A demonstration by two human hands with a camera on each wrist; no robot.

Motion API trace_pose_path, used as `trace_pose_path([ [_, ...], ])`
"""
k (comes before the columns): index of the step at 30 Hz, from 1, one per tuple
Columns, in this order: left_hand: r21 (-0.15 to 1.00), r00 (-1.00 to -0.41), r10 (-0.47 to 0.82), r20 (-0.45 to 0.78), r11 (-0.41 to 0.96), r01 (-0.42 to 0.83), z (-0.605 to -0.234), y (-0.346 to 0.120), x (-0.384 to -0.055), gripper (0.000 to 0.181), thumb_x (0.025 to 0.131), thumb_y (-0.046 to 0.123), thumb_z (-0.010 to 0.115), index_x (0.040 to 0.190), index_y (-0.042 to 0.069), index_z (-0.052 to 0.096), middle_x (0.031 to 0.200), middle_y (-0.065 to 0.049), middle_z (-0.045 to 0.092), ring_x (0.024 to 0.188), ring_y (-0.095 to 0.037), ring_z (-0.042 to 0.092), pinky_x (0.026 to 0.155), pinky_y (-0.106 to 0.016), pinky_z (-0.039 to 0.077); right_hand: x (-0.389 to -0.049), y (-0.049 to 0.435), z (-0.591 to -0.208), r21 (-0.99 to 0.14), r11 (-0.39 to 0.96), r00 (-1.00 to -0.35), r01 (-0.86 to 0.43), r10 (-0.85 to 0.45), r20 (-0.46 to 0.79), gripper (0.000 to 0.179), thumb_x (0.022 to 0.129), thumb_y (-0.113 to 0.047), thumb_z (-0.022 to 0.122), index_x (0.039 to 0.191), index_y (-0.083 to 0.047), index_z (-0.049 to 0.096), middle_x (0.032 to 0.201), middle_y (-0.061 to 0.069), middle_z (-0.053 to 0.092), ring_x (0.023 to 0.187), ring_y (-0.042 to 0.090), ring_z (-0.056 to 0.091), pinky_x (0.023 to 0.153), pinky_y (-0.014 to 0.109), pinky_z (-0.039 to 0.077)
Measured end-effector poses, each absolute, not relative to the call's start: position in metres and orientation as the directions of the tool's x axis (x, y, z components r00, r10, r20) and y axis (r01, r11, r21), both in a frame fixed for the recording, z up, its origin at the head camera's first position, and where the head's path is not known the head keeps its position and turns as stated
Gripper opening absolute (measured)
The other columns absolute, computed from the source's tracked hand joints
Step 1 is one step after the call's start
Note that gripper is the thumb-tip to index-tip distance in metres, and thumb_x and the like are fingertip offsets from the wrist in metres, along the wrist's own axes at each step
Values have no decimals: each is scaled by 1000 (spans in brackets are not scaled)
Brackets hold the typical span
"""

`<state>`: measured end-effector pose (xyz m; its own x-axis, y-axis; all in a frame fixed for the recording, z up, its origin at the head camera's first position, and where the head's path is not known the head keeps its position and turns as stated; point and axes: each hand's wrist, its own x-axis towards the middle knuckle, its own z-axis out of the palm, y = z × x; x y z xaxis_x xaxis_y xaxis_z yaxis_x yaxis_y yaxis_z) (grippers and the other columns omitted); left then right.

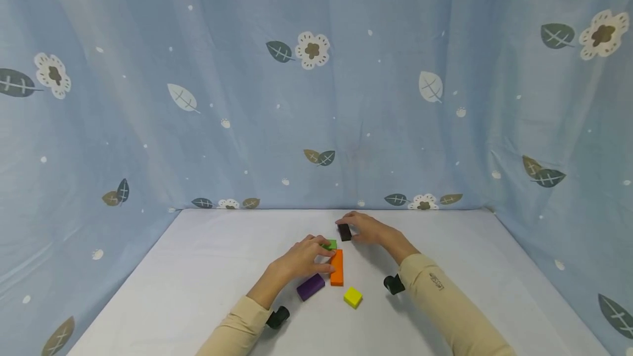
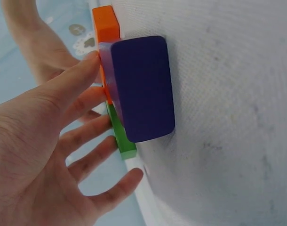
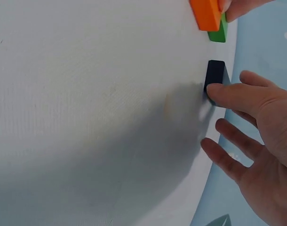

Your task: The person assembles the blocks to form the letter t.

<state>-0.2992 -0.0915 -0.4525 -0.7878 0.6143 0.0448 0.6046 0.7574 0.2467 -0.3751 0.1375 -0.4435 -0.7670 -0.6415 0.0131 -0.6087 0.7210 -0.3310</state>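
In the head view, my left hand has its thumb and index finger at the orange block, gripping it. Its other fingers spread over the green block, which lies end to end with the orange one. A purple block lies nearest the left wrist camera, beside that hand. Farther back, my right hand pinches a black block between thumb and fingers. In the right wrist view, the black block is close over the white surface, apart from the green block; its remaining fingers are spread.
A small yellow block lies on the white tabletop, nearer me than the orange one. Patterned blue curtains close off the back and sides. Black wrist cameras hang under both sleeves.
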Motion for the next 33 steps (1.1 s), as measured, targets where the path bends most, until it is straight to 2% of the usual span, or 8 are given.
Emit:
trace_pose_path([
  [5, 257, -789, 612, 49, 756, 602, -452, -91, -299, 48, 88, 47, 70, 127, 19, 68, 137, -3, 57, 119, -22, 53, 96, -44, 50, -376, 138, -444, -297, 741, -773, -602, -635, -15, 53, 86, 1, 71, 136, -11, 59, 142, 21, 50, 129, 39, 49, 109, 55, 40],
  [12, 257, -792, 608, 51, 758, 599, -453, -91, -301, 50, 88, 48, 69, 129, 20, 66, 136, -1, 58, 121, -21, 52, 96, -44, 50, -377, 139, -446, -311, 735, -775, -602, -632, 7, 50, 85, 2, 72, 132, -10, 63, 135, 19, 56, 125, 36, 53, 108, 52, 42],
  [20, 274, -796, 604, 49, 758, 592, -455, -91, -301, 50, 87, 47, 71, 128, 19, 66, 136, -1, 58, 120, -21, 52, 95, -45, 50, -377, 139, -446, -363, 735, -788, -573, -616, -4, 49, 84, -10, 76, 131, -9, 63, 137, 16, 56, 129, 35, 51, 110, 52, 39],
  [28, 284, -799, 599, 51, 758, 587, -457, -91, -301, 51, 87, 47, 71, 129, 19, 66, 136, 0, 58, 120, -20, 52, 96, -45, 50, -375, 134, -446, -379, 773, -831, -509, -555, -17, 46, 83, -15, 79, 126, -9, 66, 121, 12, 59, 113, 27, 56, 105, 46, 44],
  [33, 281, -800, 599, 47, 760, 585, -456, -91, -300, 50, 87, 47, 71, 128, 19, 66, 135, 0, 58, 119, -20, 52, 96, -45, 50, -374, 135, -446, -361, 777, -832, -515, -555, -8, 47, 82, -16, 80, 126, -8, 66, 124, 12, 58, 115, 28, 55, 105, 46, 44],
])
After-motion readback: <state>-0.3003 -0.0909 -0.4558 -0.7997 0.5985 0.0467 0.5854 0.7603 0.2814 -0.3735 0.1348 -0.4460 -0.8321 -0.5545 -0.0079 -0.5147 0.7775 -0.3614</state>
